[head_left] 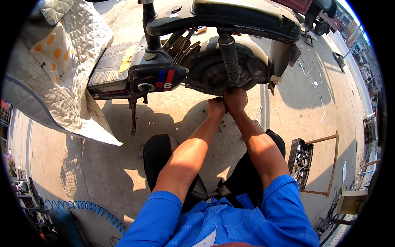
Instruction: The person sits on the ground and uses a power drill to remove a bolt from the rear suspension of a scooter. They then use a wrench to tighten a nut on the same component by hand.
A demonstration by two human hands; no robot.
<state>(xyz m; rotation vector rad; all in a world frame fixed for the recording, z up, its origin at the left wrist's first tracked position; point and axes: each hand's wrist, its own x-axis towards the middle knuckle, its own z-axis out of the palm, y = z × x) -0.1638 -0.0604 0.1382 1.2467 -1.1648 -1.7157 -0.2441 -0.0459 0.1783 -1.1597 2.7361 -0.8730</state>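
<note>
An electric scooter stands before me, with its dark rear wheel (pixel 205 70) and a coil-spring shock absorber (pixel 228 53) under the black seat (pixel 247 16). At the bottom edge of the wheel, my left hand (pixel 216 107) is closed, fingers curled. My right hand (pixel 235 100) is closed right beside and slightly above it, just under the shock's lower end. The two hands touch or nearly touch. What they grip is hidden by the fingers. A dark side cover (pixel 158 74) with red and blue marks sits left of the wheel.
A quilted cover (pixel 88 29) drapes over the scooter's front beside the footboard (pixel 111 66). Its stand (pixel 133 117) hangs below. A tray of small parts (pixel 301 162) lies to my right next to a thin rusty frame (pixel 336 160). A blue coiled hose (pixel 92 206) runs at lower left.
</note>
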